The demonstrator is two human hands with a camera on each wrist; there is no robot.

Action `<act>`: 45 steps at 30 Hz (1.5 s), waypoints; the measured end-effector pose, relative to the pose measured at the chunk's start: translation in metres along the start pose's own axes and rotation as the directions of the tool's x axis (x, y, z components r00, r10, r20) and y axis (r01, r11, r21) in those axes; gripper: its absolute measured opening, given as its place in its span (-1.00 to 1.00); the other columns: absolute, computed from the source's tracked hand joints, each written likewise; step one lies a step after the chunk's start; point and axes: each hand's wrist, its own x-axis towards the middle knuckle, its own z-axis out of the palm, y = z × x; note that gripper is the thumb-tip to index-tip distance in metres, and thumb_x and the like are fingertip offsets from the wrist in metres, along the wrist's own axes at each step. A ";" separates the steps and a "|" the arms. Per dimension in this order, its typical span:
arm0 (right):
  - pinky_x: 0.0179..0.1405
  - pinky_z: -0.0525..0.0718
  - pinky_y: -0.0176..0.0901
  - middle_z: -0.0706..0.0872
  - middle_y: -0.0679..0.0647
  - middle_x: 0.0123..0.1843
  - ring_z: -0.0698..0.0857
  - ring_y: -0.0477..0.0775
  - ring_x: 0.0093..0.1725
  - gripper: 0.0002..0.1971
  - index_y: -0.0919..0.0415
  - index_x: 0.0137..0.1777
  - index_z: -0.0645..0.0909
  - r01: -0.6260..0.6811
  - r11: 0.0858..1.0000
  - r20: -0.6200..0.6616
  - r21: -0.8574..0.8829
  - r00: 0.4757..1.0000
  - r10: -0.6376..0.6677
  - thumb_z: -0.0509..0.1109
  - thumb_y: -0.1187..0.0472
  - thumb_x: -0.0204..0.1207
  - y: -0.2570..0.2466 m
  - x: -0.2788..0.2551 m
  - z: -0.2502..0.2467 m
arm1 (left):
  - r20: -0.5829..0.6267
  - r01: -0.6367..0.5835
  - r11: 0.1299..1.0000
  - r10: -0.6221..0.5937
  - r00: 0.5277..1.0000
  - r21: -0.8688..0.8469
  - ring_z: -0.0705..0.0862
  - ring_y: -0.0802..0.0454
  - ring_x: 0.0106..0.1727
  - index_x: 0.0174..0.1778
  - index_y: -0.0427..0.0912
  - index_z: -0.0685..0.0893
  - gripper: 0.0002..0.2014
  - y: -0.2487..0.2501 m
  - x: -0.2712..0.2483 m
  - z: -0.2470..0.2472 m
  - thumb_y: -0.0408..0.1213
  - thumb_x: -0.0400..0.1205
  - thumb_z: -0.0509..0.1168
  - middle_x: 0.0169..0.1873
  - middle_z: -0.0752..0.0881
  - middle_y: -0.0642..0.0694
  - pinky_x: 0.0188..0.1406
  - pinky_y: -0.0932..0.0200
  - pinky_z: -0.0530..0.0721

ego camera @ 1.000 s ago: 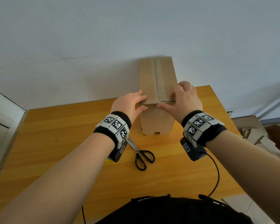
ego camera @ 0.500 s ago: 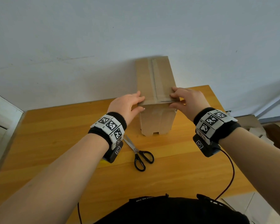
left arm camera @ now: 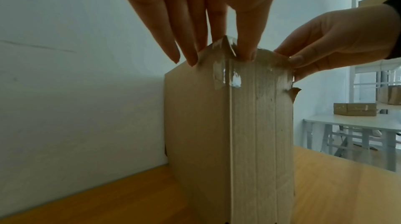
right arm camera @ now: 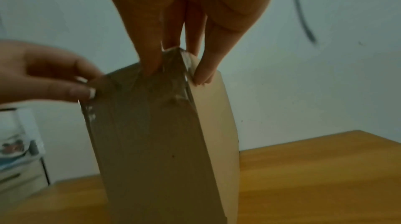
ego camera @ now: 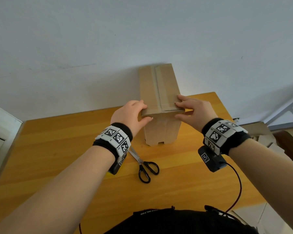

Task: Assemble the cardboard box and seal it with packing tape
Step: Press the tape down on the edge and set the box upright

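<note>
A tall brown cardboard box (ego camera: 161, 132) stands upright on the wooden table (ego camera: 57, 149), its top flaps closed. Clear packing tape (left arm camera: 232, 76) runs along the top seam and folds down over the near face. My left hand (ego camera: 147, 112) presses the near left top corner, straight fingers on top and thumb on the near face. My right hand (ego camera: 178, 108) presses the near right top corner the same way. In the wrist views the left hand (left arm camera: 221, 52) and right hand (right arm camera: 175, 66) straddle the taped edge. No tape roll is visible.
Black-handled scissors (ego camera: 145, 168) lie on the table just in front of the box. A white wall stands right behind the box. Loose cardboard pieces (ego camera: 260, 132) lie beyond the table's right edge. A red cable (ego camera: 238, 188) hangs from my right wrist.
My right hand slid from the middle of the top seam out to the near right corner. The left hand stayed at the near left corner. The box has not moved.
</note>
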 end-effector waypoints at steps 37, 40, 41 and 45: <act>0.61 -0.30 0.00 -0.20 -0.01 0.68 -0.24 -0.02 0.64 -0.27 0.08 0.63 -0.24 0.215 0.782 0.201 -0.585 0.973 -0.117 0.02 -0.19 0.62 -0.041 -0.022 0.041 | -0.065 -0.104 0.988 0.112 0.992 0.112 0.26 -0.05 0.56 0.55 -0.01 0.26 -0.49 0.000 -0.006 0.006 -0.22 0.66 0.17 0.57 0.28 -0.07 0.51 0.03 0.30; 0.61 -0.30 -0.03 -0.15 -0.01 0.69 -0.20 -0.02 0.65 -0.29 0.09 0.64 -0.21 0.220 0.782 0.193 -0.583 0.973 -0.129 0.04 -0.14 0.63 -0.040 -0.018 0.043 | -0.015 -0.153 0.971 0.159 0.987 0.182 0.01 0.02 0.64 0.62 -0.04 0.00 -0.36 0.005 -0.012 0.021 -0.32 0.67 0.16 0.63 0.04 -0.03 0.58 0.09 0.04; 0.60 -0.30 -0.05 -0.14 -0.01 0.69 -0.18 -0.03 0.65 -0.31 0.09 0.64 -0.20 0.232 0.781 0.199 -0.579 0.970 -0.141 0.04 -0.11 0.64 -0.039 -0.017 0.041 | 0.000 -0.153 0.972 0.156 0.988 0.180 -0.05 0.05 0.64 0.62 -0.05 -0.09 -0.31 0.005 -0.014 0.027 -0.34 0.67 0.16 0.64 -0.02 -0.02 0.56 0.14 -0.04; 0.58 -0.31 -0.11 -0.11 -0.01 0.69 -0.15 -0.06 0.65 -0.37 0.09 0.64 -0.17 0.282 0.748 0.219 -0.601 0.958 -0.185 0.01 -0.05 0.67 -0.028 -0.015 0.034 | -0.015 -0.151 0.971 0.157 0.988 0.185 -0.11 0.08 0.64 0.61 -0.07 -0.16 -0.26 0.002 -0.017 0.033 -0.40 0.65 0.18 0.64 -0.09 -0.02 0.48 0.20 -0.15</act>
